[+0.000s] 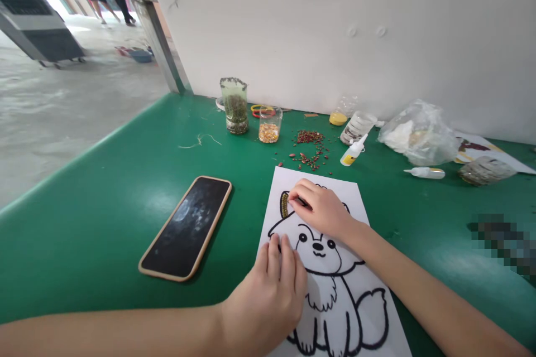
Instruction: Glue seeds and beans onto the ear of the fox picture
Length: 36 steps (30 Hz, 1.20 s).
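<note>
A white sheet (364, 281) with a black-outlined dog or fox drawing lies on the green table. One ear of the drawing holds a filled strip of small greenish seeds (285, 205). My right hand (320, 206) is over the head of the drawing, thumb and fingertips pinched beside that ear; anything between them is too small to make out. My left hand (272, 295) rests on the sheet's left side, fingers stretched out and pressing the paper.
Left of the sheet lies a phone (186, 228). Behind stand a cup of dark green seeds (237, 109) and a cup of corn kernels (269, 127). Loose red beans (310, 145), glue bottles (354, 150) (425, 173) and a plastic bag (419, 134) lie near the white wall (314, 28).
</note>
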Each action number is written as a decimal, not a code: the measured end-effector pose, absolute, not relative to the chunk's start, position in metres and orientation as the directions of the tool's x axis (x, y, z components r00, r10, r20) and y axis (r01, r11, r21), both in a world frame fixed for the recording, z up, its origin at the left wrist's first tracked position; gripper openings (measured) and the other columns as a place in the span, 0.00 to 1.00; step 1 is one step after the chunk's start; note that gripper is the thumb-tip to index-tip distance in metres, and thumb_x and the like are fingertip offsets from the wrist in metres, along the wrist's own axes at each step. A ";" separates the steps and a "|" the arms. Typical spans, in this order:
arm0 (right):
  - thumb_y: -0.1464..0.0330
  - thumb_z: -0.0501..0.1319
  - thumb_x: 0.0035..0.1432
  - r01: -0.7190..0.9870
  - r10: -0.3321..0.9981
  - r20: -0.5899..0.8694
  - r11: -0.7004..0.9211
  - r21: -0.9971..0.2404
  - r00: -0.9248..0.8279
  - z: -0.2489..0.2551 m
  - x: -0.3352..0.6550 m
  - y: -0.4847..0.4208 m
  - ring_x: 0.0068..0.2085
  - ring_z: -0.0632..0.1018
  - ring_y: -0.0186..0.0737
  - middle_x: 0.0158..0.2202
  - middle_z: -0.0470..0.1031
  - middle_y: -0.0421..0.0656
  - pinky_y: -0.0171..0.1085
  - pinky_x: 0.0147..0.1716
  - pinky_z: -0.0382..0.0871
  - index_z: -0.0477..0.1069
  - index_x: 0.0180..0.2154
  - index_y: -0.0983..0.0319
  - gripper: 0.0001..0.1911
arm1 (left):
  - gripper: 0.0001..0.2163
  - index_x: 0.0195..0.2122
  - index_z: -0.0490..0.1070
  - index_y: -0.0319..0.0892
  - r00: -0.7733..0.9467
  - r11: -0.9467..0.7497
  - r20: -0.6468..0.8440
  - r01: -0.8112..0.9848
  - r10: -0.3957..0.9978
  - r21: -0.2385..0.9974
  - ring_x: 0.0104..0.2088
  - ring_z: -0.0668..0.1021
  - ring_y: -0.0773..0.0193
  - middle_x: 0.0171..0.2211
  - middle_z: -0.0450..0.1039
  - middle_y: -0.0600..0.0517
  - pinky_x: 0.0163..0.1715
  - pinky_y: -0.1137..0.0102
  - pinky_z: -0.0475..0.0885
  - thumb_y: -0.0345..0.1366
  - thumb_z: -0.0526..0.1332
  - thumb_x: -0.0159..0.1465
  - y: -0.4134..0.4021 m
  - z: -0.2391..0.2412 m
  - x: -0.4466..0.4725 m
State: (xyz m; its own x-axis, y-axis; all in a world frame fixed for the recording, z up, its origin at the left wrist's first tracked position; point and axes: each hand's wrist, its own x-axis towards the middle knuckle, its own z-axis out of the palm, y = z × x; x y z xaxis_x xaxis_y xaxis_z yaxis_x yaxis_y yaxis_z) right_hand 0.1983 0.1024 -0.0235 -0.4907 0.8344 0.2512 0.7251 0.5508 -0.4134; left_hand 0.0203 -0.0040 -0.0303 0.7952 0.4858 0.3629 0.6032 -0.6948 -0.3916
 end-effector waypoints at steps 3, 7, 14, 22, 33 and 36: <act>0.72 0.54 0.59 0.721 0.827 0.255 0.562 -0.404 -0.501 -0.023 0.199 0.102 0.33 0.72 0.31 0.36 0.70 0.39 0.31 0.29 0.60 0.66 0.33 0.60 0.04 | 0.17 0.47 0.66 0.29 0.791 -0.694 0.377 0.607 0.481 -0.388 0.45 0.77 0.45 0.46 0.72 0.34 0.42 0.56 0.72 0.31 0.49 0.60 -0.003 -0.031 0.020; 0.72 0.54 0.60 0.722 0.820 0.261 0.573 -0.389 -0.510 -0.024 0.200 0.102 0.33 0.72 0.31 0.36 0.70 0.39 0.31 0.29 0.61 0.66 0.33 0.60 0.04 | 0.17 0.47 0.66 0.28 0.794 -0.700 0.375 0.603 0.479 -0.383 0.45 0.77 0.45 0.46 0.72 0.33 0.42 0.57 0.72 0.31 0.50 0.60 -0.002 -0.030 0.021; 0.70 0.52 0.61 0.730 0.799 0.258 0.601 -0.323 -0.544 -0.022 0.200 0.099 0.33 0.73 0.32 0.37 0.72 0.40 0.31 0.27 0.59 0.67 0.34 0.60 0.06 | 0.17 0.48 0.66 0.28 0.799 -0.701 0.365 0.597 0.478 -0.390 0.45 0.76 0.45 0.46 0.72 0.33 0.42 0.56 0.72 0.32 0.49 0.60 -0.003 -0.031 0.020; 0.69 0.51 0.63 0.709 0.777 0.250 0.630 -0.318 -0.578 -0.020 0.201 0.099 0.34 0.73 0.32 0.37 0.71 0.41 0.32 0.27 0.59 0.67 0.35 0.61 0.08 | 0.17 0.47 0.66 0.28 0.798 -0.706 0.362 0.598 0.482 -0.379 0.45 0.77 0.45 0.46 0.72 0.33 0.42 0.57 0.72 0.30 0.49 0.60 -0.002 -0.028 0.021; 0.69 0.49 0.64 0.692 0.760 0.231 0.649 -0.316 -0.607 -0.018 0.202 0.099 0.33 0.72 0.32 0.38 0.71 0.42 0.32 0.28 0.59 0.67 0.36 0.61 0.09 | 0.17 0.47 0.66 0.27 0.797 -0.705 0.373 0.598 0.475 -0.381 0.45 0.77 0.44 0.46 0.72 0.33 0.42 0.57 0.72 0.31 0.50 0.60 -0.002 -0.029 0.021; 0.69 0.49 0.65 0.688 0.755 0.224 0.655 -0.314 -0.616 -0.018 0.202 0.099 0.33 0.72 0.33 0.38 0.71 0.42 0.32 0.28 0.60 0.67 0.37 0.61 0.09 | 0.17 0.47 0.66 0.28 0.801 -0.703 0.360 0.595 0.478 -0.389 0.45 0.77 0.46 0.46 0.72 0.33 0.42 0.56 0.71 0.31 0.49 0.60 -0.002 -0.029 0.021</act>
